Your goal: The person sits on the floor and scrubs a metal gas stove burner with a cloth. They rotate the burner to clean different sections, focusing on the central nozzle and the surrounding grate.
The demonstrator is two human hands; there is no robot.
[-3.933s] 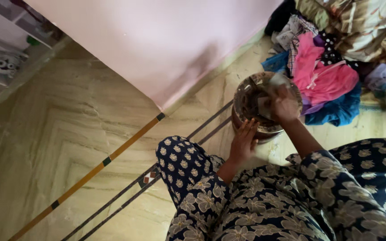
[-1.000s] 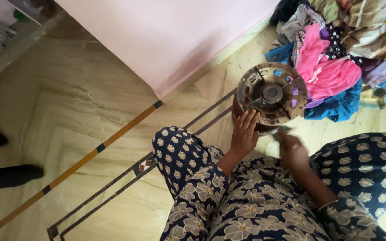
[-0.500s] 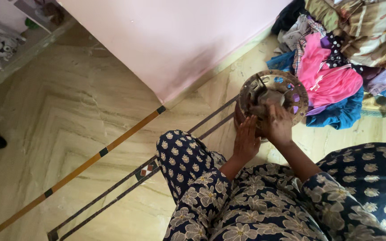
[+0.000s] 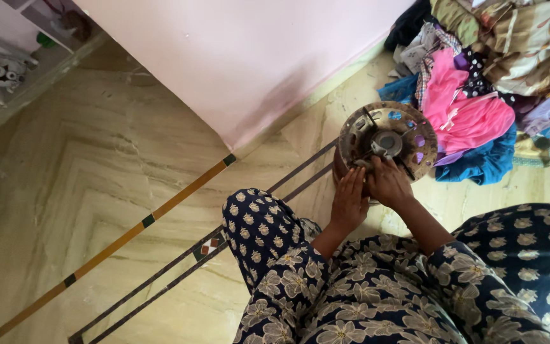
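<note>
A round rusty metal stove [image 4: 394,121], with a perforated top plate and a burner in the middle, stands on the floor in front of my knees. My left hand [image 4: 349,199] lies flat against its near side, fingers together, holding it steady. My right hand [image 4: 388,185] presses down on the near rim right beside the left, its fingers reaching toward the burner. A small grey scrap shows at its fingertips, but I cannot tell if the hand grips it. I sit on the floor in a dark blue flowered garment [image 4: 377,286].
A heap of clothes [image 4: 472,108] in pink, blue and patterned cloth lies right behind the stove. A pink wall [image 4: 243,57] stands on the left of it. The marble floor [image 4: 97,185] has inlaid stripes. Shelves [image 4: 7,57] sit at top left.
My right hand wiped across the stove top, drew back to my lap, returned over the burner, and now rests lower on the near rim. Dark feet at the left edge have gone from view.
</note>
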